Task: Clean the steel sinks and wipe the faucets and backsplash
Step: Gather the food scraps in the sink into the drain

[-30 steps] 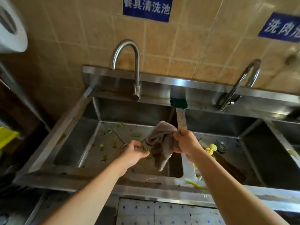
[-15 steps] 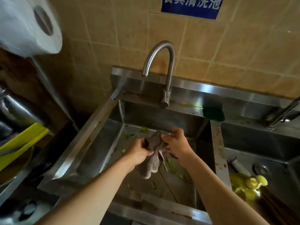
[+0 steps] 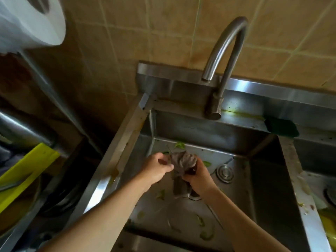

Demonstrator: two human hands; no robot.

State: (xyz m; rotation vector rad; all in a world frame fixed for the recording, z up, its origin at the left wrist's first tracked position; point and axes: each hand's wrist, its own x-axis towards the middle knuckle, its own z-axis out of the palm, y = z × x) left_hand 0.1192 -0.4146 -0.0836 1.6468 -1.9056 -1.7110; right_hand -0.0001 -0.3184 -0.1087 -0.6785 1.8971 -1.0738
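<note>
You are standing over the left steel sink (image 3: 263, 179), looking down into its basin. Your left hand (image 3: 156, 171) and your right hand (image 3: 199, 180) are close together above the basin, both closed around a bunched grey cloth (image 3: 182, 160); its loose end is hanging down between your wrists. The cloth is sitting above the middle of the basin, just left of the round metal strainer (image 3: 225, 174) lying on the sink floor.

The sink floor is looking dull and streaked, and green vegetable scraps (image 3: 206, 234) are lying scattered across it, more of them near the back wall and the front edge. The drain (image 3: 195, 196) is showing partly below your right wrist.

Behind the basin the curved steel faucet (image 3: 224, 57) is rising from the back ledge, its spout pointing down over the ledge's left part. The steel backsplash (image 3: 272, 99) is running along the wall, catching a bright glare, with yellowish smears on the ledge beside the faucet base. A dark green scouring pad (image 3: 281, 126) is resting on that ledge at the right rear corner of the basin. The divider rim (image 3: 300, 193) to the right is looking stained, and a second basin is showing beyond it at the frame's edge.

The wall is covered in tan tiles (image 3: 145, 37). A large white paper roll (image 3: 31, 20) is hanging at upper left, and a yellow-green board (image 3: 27, 170) is leaning among dark clutter on the left.
</note>
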